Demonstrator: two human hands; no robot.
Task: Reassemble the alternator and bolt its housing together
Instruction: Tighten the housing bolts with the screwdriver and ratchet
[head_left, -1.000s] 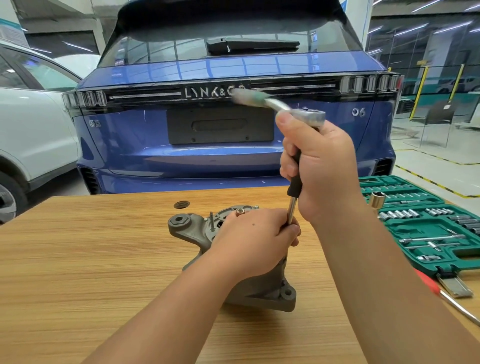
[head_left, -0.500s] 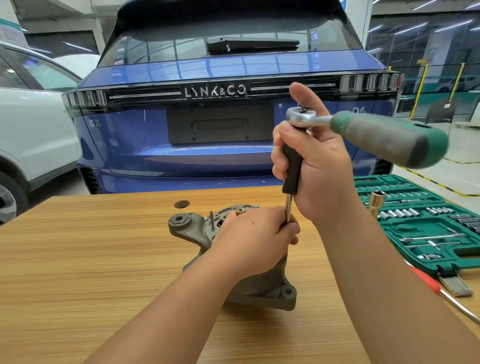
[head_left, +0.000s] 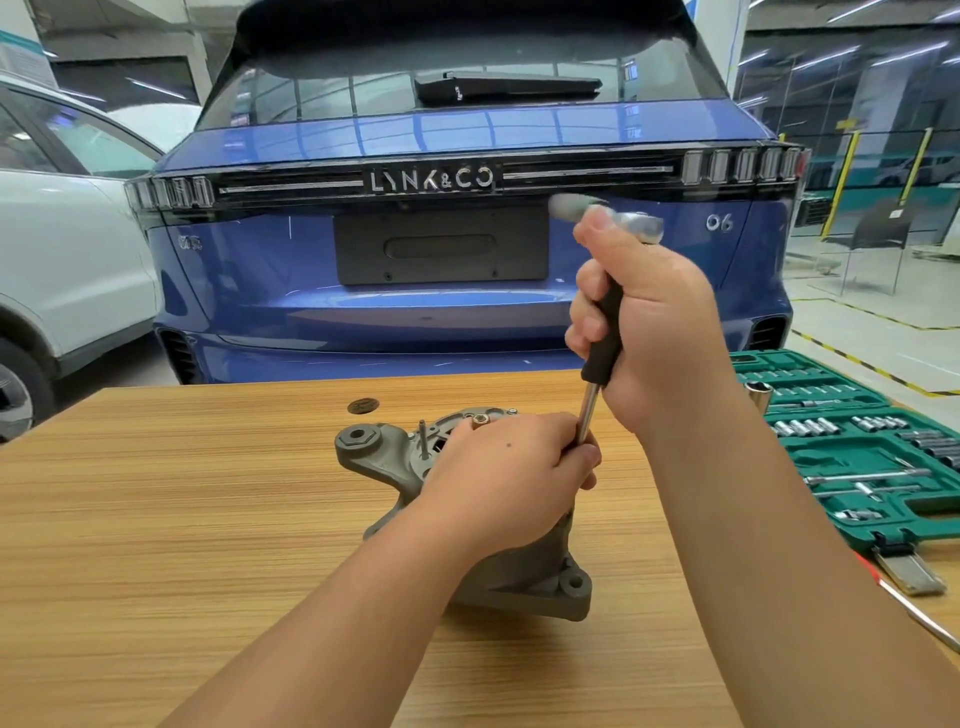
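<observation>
head view: grey cast-metal alternator housing stands on the wooden table, centre, near the front edge
left hand: grip curled over the housing top, fingers pinching the lower end of the chrome extension bar
right hand: grip wrapped round the bar's black sleeve; silver ratchet head on top, its handle blurred in motion
socket and bolt: hidden under left hand, cannot tell seating
side: green socket-set case at right on the table
step: judged running a housing bolt down
next: keep bar upright, finish tightening, move to the next bolt
</observation>
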